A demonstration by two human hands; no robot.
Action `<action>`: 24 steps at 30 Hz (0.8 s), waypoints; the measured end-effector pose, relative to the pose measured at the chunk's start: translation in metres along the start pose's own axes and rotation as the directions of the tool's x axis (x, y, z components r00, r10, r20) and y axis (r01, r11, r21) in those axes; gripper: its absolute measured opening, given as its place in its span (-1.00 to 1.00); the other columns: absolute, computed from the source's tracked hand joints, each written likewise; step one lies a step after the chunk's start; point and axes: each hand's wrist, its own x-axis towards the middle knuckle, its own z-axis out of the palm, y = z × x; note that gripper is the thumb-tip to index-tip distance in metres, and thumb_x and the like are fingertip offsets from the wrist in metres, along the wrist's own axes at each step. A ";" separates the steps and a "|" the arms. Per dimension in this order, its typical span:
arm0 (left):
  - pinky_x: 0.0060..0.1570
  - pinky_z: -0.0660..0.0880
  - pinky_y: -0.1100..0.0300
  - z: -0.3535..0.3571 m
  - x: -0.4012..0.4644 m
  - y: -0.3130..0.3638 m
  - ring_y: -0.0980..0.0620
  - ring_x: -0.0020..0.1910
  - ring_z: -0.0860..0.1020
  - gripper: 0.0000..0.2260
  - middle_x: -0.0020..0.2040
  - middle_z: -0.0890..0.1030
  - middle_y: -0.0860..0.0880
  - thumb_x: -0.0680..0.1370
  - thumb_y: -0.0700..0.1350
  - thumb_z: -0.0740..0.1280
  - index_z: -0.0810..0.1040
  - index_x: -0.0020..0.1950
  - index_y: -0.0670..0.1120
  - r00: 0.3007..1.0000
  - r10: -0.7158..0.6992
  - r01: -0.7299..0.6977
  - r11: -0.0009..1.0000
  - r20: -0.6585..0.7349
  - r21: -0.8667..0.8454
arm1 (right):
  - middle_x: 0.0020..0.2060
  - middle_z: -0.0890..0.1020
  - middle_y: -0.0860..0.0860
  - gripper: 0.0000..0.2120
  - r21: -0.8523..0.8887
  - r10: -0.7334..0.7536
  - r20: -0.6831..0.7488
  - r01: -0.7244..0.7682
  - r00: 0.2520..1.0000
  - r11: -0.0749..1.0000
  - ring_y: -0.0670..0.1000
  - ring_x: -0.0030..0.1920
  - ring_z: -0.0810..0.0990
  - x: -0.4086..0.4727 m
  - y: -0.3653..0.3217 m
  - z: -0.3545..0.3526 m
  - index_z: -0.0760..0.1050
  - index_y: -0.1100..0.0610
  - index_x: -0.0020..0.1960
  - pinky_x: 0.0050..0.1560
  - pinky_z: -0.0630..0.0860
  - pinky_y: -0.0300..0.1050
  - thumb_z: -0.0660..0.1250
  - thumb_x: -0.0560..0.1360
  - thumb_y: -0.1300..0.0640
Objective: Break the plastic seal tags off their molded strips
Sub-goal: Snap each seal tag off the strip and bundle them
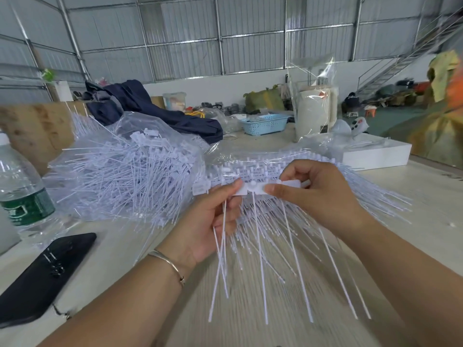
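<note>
I hold a white molded strip [253, 189] of seal tags above the table, its long thin tails hanging toward me. My left hand [213, 221] pinches the strip's left part, and several loose tag tails run through its curled fingers. My right hand [315, 194] pinches the strip's right part between thumb and fingers. Behind the hands lies a stack of unbroken strips [275, 169] with tails fanned out. To the left, a heap of loose tags [125, 176] sits on clear plastic.
A black phone [45, 276] lies at the near left beside a water bottle [20, 194]. Farther back are dark blue cloth [155, 111], a light blue basket [265, 123], a white box [375, 154] and a bagged white container [315, 111].
</note>
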 end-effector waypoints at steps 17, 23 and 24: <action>-0.58 0.01 0.30 -0.004 0.002 -0.004 0.16 -0.59 0.13 -0.91 -0.51 0.27 0.07 0.38 -0.14 0.42 0.66 -0.33 -0.07 0.995 -0.062 0.084 0.942 -0.076 0.324 | -0.24 0.72 0.08 -0.91 0.052 0.142 0.123 -0.149 0.982 0.987 0.01 -0.17 0.68 0.001 0.007 -0.003 0.71 0.22 -0.14 -0.11 0.56 -0.24 0.53 0.35 0.26; -0.51 -0.02 0.23 -0.002 0.000 -0.005 0.14 -0.59 0.12 -0.72 -0.57 0.23 0.07 0.42 -0.26 0.38 0.52 -0.48 -0.02 0.977 -0.213 0.179 0.866 0.021 0.468 | -0.26 0.71 0.14 -0.95 0.015 0.250 0.236 -0.261 0.939 0.965 -0.06 -0.22 0.65 0.003 0.007 -0.012 0.70 0.24 -0.21 -0.14 0.52 -0.34 0.48 0.34 0.32; -0.53 0.00 0.26 -0.001 0.000 -0.005 0.14 -0.60 0.12 -0.68 -0.58 0.22 0.07 0.42 -0.27 0.35 0.48 -0.51 -0.02 0.965 -0.259 0.208 0.844 0.035 0.494 | -0.27 0.71 0.14 -0.96 -0.023 0.263 0.280 -0.268 0.923 0.963 -0.06 -0.23 0.64 0.002 0.006 -0.010 0.70 0.23 -0.24 -0.12 0.52 -0.31 0.47 0.32 0.32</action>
